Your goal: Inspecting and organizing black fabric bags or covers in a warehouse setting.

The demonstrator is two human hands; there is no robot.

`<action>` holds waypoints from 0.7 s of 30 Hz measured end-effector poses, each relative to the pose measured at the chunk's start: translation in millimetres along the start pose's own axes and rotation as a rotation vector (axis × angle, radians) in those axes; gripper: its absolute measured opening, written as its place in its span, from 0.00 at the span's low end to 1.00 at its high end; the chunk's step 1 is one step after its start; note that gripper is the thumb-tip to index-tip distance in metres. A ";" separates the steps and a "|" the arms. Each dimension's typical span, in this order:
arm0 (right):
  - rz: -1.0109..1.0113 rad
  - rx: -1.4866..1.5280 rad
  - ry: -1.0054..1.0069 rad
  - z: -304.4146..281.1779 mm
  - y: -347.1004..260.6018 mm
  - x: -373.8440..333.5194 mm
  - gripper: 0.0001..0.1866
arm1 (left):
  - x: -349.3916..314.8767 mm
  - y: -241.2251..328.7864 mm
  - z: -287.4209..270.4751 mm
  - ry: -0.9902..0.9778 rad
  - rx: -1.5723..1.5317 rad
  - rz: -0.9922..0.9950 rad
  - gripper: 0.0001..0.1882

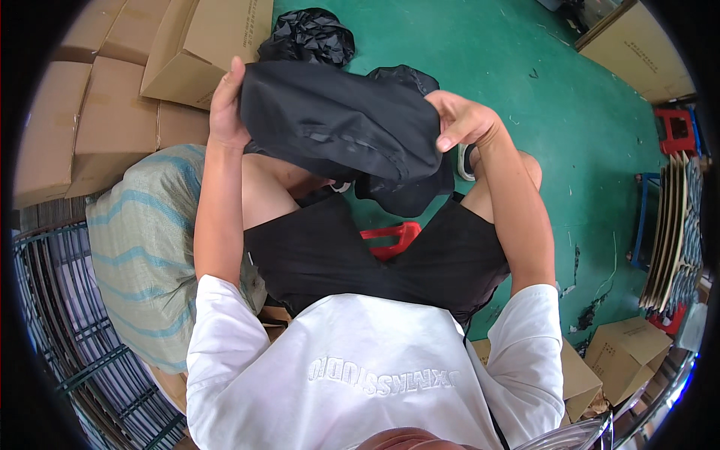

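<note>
Stretched between my two hands, above my knees, is a black fabric piece. It looks like a soft, rounded cover or pouch, but its exact kind is unclear. My left hand grips its left end, thumb up along the edge and fingers hidden behind it. At the right end my right hand is closed on the edge, thumb on the near side, with some fingertips out of sight. Under the held piece hangs or lies more black material, partly covered by it.
A crumpled black plastic bag lies on the green floor ahead. Cardboard boxes are stacked at left, beside a striped woven sack. Part of a red stool shows between my legs. Flat stacked sheets stand at right.
</note>
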State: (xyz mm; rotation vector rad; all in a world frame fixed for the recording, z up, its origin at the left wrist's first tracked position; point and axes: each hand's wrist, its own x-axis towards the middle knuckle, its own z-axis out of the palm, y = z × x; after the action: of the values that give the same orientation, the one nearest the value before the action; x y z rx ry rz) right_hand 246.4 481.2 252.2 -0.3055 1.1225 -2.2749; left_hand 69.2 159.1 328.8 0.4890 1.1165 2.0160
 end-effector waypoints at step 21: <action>-0.325 0.018 0.653 -18.3 -16.2 -23.8 0.12 | 28.0 -59.1 -9.8 0.074 0.196 -0.122 0.17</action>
State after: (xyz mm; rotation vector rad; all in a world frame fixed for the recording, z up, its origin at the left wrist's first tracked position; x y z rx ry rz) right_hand 251.2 514.9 254.7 0.3167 1.4415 -2.7696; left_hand 71.1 194.5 272.9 0.4368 1.3641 1.8420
